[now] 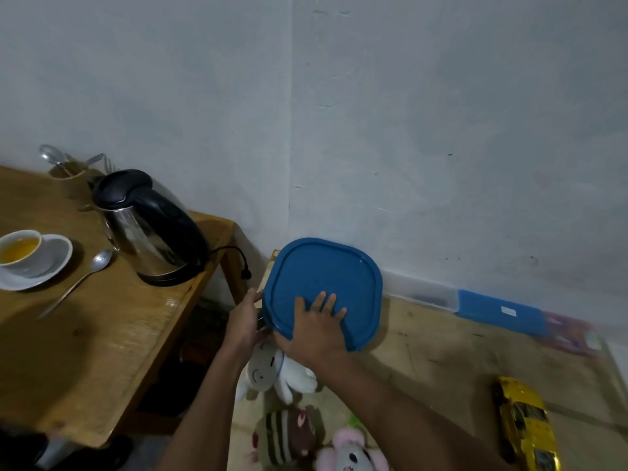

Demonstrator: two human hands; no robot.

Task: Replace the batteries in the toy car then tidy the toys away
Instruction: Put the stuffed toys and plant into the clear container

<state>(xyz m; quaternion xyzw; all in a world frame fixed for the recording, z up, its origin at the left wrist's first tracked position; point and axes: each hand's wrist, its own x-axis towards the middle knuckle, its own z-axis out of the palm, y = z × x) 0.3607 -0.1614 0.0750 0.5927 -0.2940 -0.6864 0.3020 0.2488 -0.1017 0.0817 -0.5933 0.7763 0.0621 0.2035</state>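
The fingers [328, 302] of the right hand [314, 331] lie spread and flat on the blue lid [324, 280], palm down at its near edge, pressing rather than gripping. The left hand [243, 322] is at the lid's left edge, its fingers curled round the side of whatever the lid covers; how tightly they close I cannot tell. The container under the lid is almost wholly hidden, so its contents cannot be seen. Both forearms reach forward from the bottom of the view, the right crossing over the toys on the floor.

Just below the hands lies a white soft toy [272, 373]. Nearer still are a brown striped soft toy [289, 433] and a pink one [350, 450]. The yellow toy car [526, 426] lies on the floor well apart to the right, near the bottom edge of the view. A second blue lid [499, 311] on a clear box lies along the foot of the wall.

On the wooden surface [85, 334] at left stand a kettle [149, 226] near the far right corner, a cup [20, 248] of yellow liquid on a saucer [51, 263] at the left edge, and a spoon [80, 280] between them.
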